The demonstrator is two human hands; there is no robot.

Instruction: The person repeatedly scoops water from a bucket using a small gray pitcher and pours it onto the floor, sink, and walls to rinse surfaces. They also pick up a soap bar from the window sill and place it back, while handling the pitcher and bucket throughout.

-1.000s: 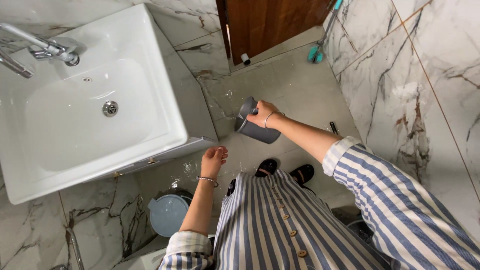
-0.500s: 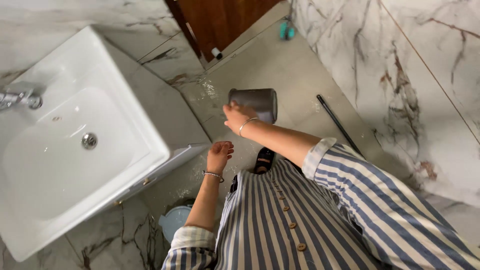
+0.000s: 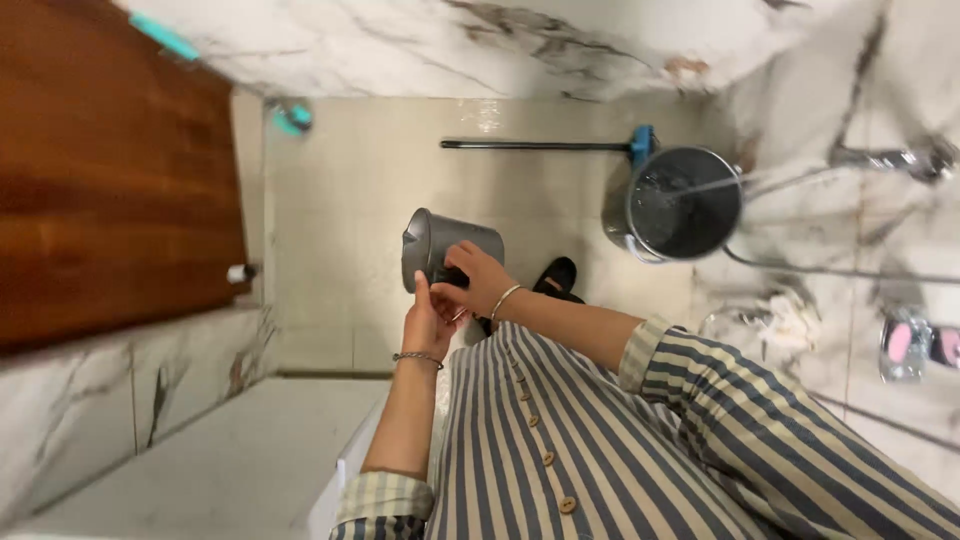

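Observation:
A grey plastic mug (image 3: 438, 247) lies tilted on its side in front of me, mouth toward the left. My right hand (image 3: 477, 279) grips its handle side. My left hand (image 3: 430, 317) is raised just under the mug, fingers touching its underside near the right hand. Both wrists carry thin bracelets, and the sleeves are blue-and-cream striped.
A grey bucket (image 3: 683, 206) holding water stands at the right under a wall tap (image 3: 905, 160). A long-handled wiper (image 3: 545, 145) lies on the wet floor by the far wall. A brown wooden door (image 3: 110, 180) fills the left. A white counter edge (image 3: 200, 460) is at lower left.
The view has swung right, away from the white sink toward the bucket. My left hand has risen to the mug, which the right hand brought closer in.

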